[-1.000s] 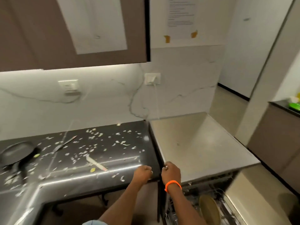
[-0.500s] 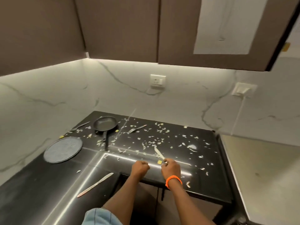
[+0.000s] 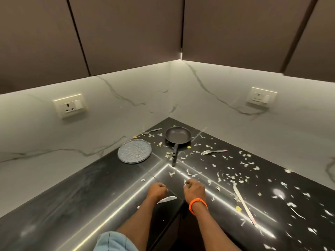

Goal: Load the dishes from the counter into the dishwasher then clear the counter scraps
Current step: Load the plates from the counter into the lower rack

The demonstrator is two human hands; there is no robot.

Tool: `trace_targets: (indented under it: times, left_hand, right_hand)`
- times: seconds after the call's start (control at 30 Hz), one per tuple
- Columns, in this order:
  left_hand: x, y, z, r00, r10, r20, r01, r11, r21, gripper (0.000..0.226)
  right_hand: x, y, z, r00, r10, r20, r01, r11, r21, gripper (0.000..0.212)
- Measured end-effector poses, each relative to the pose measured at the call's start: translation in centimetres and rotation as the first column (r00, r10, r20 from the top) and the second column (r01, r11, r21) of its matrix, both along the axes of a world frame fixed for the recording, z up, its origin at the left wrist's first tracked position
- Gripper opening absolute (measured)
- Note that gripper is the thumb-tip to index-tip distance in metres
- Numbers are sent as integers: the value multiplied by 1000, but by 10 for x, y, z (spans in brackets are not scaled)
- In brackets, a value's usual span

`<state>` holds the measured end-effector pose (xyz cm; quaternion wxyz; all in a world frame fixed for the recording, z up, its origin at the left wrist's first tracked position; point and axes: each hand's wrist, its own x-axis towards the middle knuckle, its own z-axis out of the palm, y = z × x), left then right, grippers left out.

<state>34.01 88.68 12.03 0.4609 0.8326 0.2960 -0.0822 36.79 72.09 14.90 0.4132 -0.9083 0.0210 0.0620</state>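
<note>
Both fists clenched, empty: left hand (image 3: 157, 189), right hand (image 3: 194, 188). Knife (image 3: 167, 199) lies just right of left wrist, long axis left-right; left hand nearer. Pan (image 3: 178, 135) sits well ahead.

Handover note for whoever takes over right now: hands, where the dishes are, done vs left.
Left hand and right hand: both fisted over the counter corner, holding nothing that I can see.
On the counter: frying pan, round grey plate, fork right of the pan, another fork near the wall, a knife under the left wrist, another knife to the right.
Scraps spread across the right side.
Dishwasher out of view.
Left: load all of these, then clear scraps.
</note>
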Motion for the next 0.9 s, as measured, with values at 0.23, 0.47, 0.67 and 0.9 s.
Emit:
trace_targets:
  times: [0.23, 0.47, 0.67, 0.9]
  left_hand:
    - [10, 38, 3, 986, 163, -24, -162, 986, 33, 9]
    - [12, 69, -16, 937, 345, -58, -346, 938, -4, 15]
    - [43, 112, -40, 933, 345, -101, -348, 937, -14, 9]
    - [73, 165, -56, 868, 481, -120, -494, 862, -117, 13]
  right_hand:
    - [43, 34, -5, 988, 151, -46, -149, 988, 42, 25]
    - [57, 64, -32, 887, 378, -266, -407, 911, -60, 38]
    - [80, 103, -47, 804, 468, -367, -554, 815, -173, 51]
    - [106, 166, -71, 778, 523, -349, -624, 708, -330, 50]
